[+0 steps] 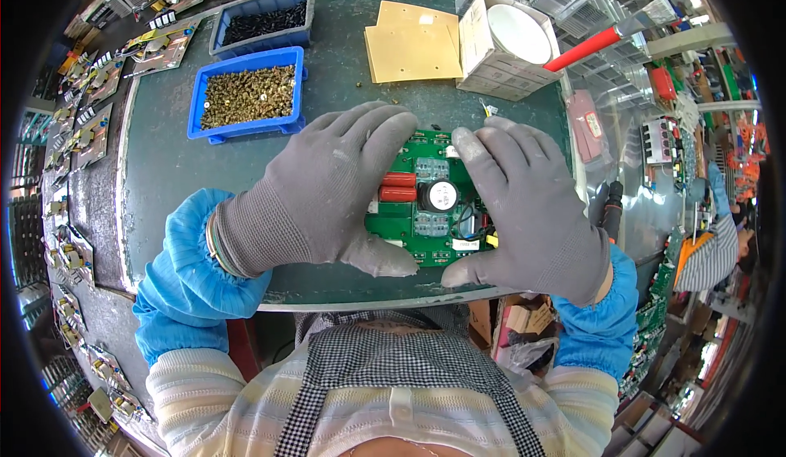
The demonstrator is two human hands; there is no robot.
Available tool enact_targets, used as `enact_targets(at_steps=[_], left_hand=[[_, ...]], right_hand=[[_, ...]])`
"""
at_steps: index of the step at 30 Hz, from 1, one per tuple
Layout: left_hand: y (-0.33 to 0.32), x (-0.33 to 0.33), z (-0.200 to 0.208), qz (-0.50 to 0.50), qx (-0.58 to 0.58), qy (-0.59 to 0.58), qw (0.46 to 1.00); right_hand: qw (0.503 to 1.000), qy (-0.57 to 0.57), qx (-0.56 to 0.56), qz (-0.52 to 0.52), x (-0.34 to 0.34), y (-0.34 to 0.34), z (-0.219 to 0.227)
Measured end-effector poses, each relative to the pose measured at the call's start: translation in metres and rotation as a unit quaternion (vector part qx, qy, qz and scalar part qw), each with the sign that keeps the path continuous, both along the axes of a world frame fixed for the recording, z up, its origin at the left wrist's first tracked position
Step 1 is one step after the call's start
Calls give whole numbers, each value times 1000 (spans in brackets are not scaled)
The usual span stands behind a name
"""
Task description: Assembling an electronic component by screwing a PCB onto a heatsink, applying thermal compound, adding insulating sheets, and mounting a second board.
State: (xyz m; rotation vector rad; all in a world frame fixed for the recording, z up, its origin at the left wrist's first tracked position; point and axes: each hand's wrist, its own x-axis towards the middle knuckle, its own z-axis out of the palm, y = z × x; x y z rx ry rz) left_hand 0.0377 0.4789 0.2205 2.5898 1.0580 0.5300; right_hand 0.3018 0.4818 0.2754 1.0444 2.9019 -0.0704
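Note:
A green circuit board [399, 227] lies on the table between my two gloved hands, near the front edge. It carries two red cylindrical parts, a round black part with a white top, clear blocks and some wires. My left hand [334, 183] wraps the board's left side, thumb at the near edge and fingers at the far edge. My right hand [532, 203] grips the right side the same way, covering part of the board. Both gloves are grey and hide the board's side edges.
On the green tabletop [184, 211], a blue bin of small brass-coloured parts [250, 97] and a bin of black parts [266, 27] stand far left. Yellow sheets [413, 44] lie beside a white box [499, 44]. A red-handled tool [583, 49] and a dark-handled screwdriver [612, 203] are at right.

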Motion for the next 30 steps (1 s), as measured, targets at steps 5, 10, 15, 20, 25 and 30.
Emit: enact_targets(at_steps=[5,10,15,20,25,30], left_hand=[[6,-1,3,-4,5,10,1000],[-1,1,4,2,15,26,1000],[3,0,4,-15,5,28,999],[0,1,-5,-2,48,6,999],[-1,-1,-7,7,11,43,999],[-1,2,11,10,-1,88,996]], right_hand=[[999,25,-20,-5,-4,3,0],[999,50,-4,2,-1,-2,-3],[999,44,-10,4,-6,-4,-3],[999,39,18,16,-2,1,-6],[1000,7,-1,-1,-3,0,-9],[999,-19,24,44,-7,-6,-6]])
